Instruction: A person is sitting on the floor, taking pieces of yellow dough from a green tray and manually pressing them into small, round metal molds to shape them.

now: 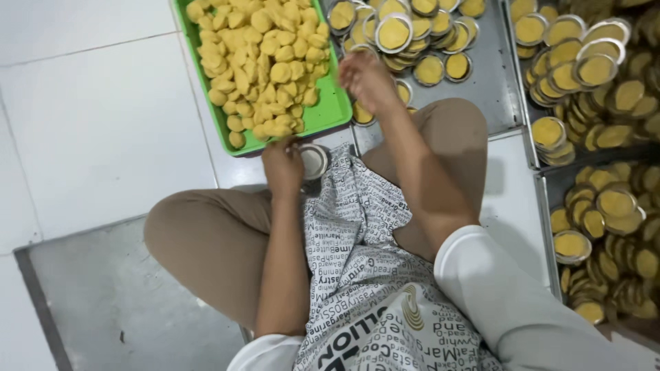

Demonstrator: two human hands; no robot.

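Left hand [283, 167] has a small round tin [314, 161] pinched right by the green tray [328, 110] of dough balls [261, 62], right hand [366, 81] hovers loosely curled, holding nothing, over filled tins [405, 34] on the metal tray [491, 82].

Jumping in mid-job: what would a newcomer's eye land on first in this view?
First, the green tray heaped with yellow dough pieces, top centre on the white tiled floor. Next, metal trays crowded with dough-filled round tins across the top and right. The left hand holds a small tin by the green tray; the right hand reaches over the tins.
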